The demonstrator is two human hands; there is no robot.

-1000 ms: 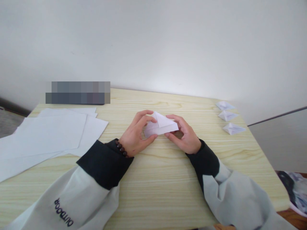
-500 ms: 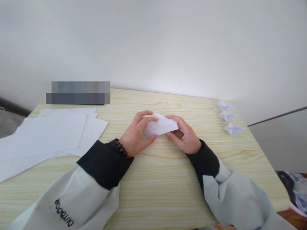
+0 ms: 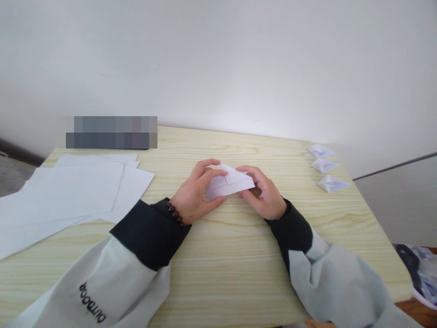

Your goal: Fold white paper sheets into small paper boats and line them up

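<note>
- far left, loose flat white rectangular paper sheets (image 3: 85, 187) lie overlapping on the pale wood-grain table (image 3: 218, 273), no folds that I can see, so I'd count those as not started
- behind them is a dark thing blurred into square blocks (image 3: 111, 139), can't tell what it is
- left hand (image 3: 196, 193), brown bead bracelet (image 3: 174, 212) at the wrist, is pinching the left part of the small folded white paper piece (image 3: 237, 180), fingers over the top and thumb along the near edge
- that piece sits mid-table between both hands, creased, with a sloping top flap and a straight band along the near side, so some folding is done, but it looks flatter and less worked than the ones at right, so I'd say it's only partway
- right hand (image 3: 262, 193) has its right end, index finger on the far edge and thumb near the front
- far right, three pointed white folded-paper shapes (image 3: 322, 165) sit in a row near the table edge, and those look finished to me
</note>
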